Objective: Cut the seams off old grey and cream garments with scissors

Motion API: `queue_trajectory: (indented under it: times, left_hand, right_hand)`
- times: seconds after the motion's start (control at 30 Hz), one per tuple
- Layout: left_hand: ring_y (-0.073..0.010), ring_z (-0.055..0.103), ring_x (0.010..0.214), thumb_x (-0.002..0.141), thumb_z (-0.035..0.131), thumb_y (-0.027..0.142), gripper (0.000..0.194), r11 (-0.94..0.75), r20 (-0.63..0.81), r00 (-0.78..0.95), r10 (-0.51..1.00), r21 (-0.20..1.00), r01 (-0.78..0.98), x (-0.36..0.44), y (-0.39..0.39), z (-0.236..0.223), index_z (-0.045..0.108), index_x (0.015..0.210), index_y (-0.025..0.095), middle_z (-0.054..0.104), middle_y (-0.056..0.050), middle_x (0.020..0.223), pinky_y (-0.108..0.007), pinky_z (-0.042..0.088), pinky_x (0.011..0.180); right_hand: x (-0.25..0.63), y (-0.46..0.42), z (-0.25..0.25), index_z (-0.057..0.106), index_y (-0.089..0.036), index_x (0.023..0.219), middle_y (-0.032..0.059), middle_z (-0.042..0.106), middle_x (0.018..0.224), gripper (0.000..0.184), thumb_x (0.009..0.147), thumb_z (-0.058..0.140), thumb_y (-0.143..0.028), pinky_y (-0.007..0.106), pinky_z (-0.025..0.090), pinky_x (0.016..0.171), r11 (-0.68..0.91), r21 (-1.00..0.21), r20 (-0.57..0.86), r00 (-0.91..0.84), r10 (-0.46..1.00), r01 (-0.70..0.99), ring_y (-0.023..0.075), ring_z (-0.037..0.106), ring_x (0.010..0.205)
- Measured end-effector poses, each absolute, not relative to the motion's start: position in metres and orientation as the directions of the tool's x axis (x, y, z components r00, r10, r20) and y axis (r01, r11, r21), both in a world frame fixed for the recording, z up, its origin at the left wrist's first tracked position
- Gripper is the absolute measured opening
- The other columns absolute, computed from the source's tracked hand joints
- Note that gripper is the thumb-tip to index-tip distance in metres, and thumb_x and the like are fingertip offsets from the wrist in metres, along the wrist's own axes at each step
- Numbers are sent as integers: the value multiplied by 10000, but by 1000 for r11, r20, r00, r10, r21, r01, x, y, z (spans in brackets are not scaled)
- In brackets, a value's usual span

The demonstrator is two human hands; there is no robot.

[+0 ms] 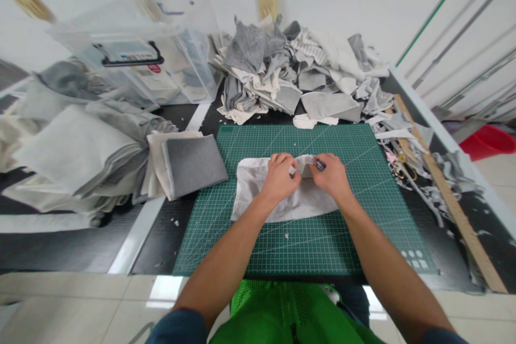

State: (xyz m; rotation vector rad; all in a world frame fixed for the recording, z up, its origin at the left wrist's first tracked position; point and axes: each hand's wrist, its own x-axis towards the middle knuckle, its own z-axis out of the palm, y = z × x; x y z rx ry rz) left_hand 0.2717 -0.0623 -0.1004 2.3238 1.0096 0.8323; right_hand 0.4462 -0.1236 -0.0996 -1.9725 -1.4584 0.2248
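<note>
A pale grey piece of fabric (258, 193) lies on the green cutting mat (306, 247). My left hand (279, 176) rests on the fabric's top edge with its fingers curled, pinching a fold of the cloth. My right hand (331, 174) is closed beside it, gripping a small dark tool (319, 164) whose tip meets the same fold. The two hands almost touch. The part of the fabric under my hands is hidden.
A heap of grey and white fabric scraps (298, 75) lies behind the mat. A clear plastic bin (141, 48) stands at back left, with folded cloth stacks (80, 156) beside it. A wooden ruler (447, 193), scissors (403, 169) and trimmings lie at right.
</note>
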Motion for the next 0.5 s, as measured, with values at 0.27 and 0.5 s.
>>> queue_trajectory:
  times: [0.27,0.5]
  left_hand:
    - [-170,644,820,884,666,316,153,-286,205,540,816,956,68,267,-64,-84,709,963,192,724,-33,890,-325,508,806]
    - [-92,416,586,813,687,310,148,27,44,524,851,991,-128,264,-64,-79,666,751,177,521,42,634,-243,329,576]
  right_hand:
    - [424,-132,-74,713,-202,972,13,697,818,219,850,706,-383,289,444,648,55,-945,170,337,926,323,147,567,677]
    - [420,-137,-65,699,-198,842,-17,575,692,270,846,759,-461,260,353,542,47,-999,48,313,948,13,109,432,588]
